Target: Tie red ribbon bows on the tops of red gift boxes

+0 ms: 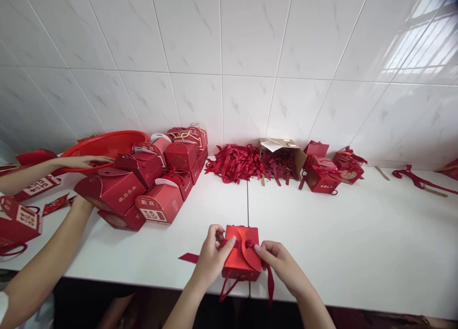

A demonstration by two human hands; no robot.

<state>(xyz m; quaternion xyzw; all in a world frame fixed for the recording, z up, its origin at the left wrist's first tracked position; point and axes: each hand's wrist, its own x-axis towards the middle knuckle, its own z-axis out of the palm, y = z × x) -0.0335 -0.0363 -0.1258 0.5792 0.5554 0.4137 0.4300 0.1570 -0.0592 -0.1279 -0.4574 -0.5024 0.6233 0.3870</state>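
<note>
1. Head view: left hand and right hand pinch dark-red satin ribbon.
2. Glossy red square cardboard box sits between them on white table.
3. Box seems light, dentable; better hold its walls.

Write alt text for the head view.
A person's left hand and right hand pinch a dark red ribbon on a small red box near the front edge of a white table. Behind are stacked red boxes on the left and a heap of ribbons; a co-worker's hand is at a red basin.
</note>
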